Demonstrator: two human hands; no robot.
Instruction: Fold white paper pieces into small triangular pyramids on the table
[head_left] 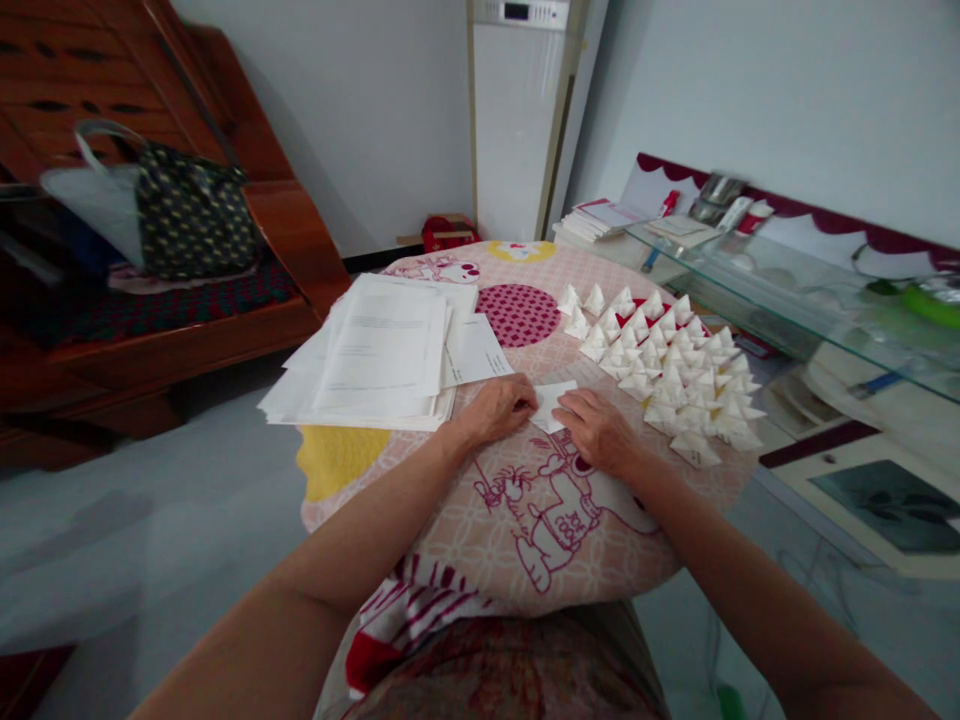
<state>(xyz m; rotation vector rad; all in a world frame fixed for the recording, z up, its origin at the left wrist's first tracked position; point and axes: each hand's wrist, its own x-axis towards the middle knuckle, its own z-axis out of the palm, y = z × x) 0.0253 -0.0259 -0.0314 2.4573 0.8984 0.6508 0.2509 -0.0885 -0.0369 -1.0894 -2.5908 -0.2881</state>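
Observation:
A small folded piece of white paper (553, 403) lies on the patterned tablecloth (480, 545) between my hands. My left hand (499, 408) has its fingers closed at the paper's left edge. The fingers of my right hand (594, 428) are bent together over its right edge, pressing it. To the left, a stack of white printed sheets (375, 345) spreads unevenly, some sheets jutting out to the right. On the right side of the table stand many pointed folded paper pieces (667, 365), set close together in rows.
A glass shelf (795, 290) with cups and other items runs beside the table's right edge. At the left stands a wooden bench (300, 240) with a dark patterned bag (196, 215). A tall white cabinet-like unit (517, 120) is behind the table.

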